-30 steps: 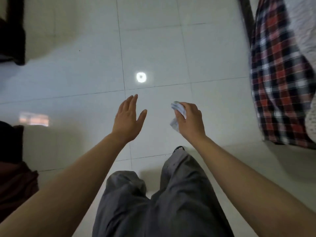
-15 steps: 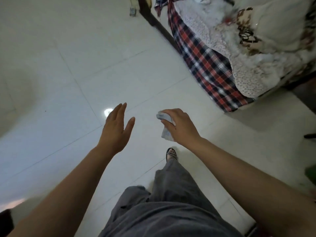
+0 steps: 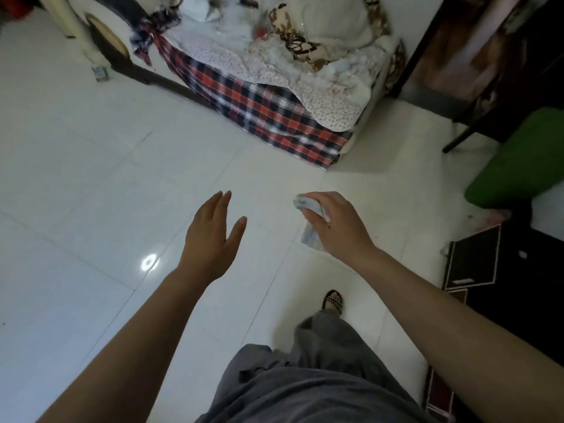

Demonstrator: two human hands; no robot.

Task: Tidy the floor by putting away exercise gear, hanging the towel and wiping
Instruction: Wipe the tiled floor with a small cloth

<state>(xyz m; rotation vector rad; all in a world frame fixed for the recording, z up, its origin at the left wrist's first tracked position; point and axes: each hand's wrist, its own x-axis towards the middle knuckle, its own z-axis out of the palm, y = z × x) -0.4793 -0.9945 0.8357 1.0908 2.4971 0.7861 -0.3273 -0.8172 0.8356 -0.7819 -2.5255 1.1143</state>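
White tiled floor [image 3: 91, 166], plaid-draped bed [image 3: 262, 108]

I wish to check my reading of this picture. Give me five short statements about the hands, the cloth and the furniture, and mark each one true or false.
1. The right hand grips a crumpled pale cloth. True.
2. The left hand holds a second cloth. False: its fingers are straight and it holds nothing.
3. A checked red, navy and white sheet hangs down the side of the bed. True.
4. The green padded seat is at the left edge of the view. False: it is at the right edge, to the right of the bed.
5. The one foot in view wears a black sandal. True.
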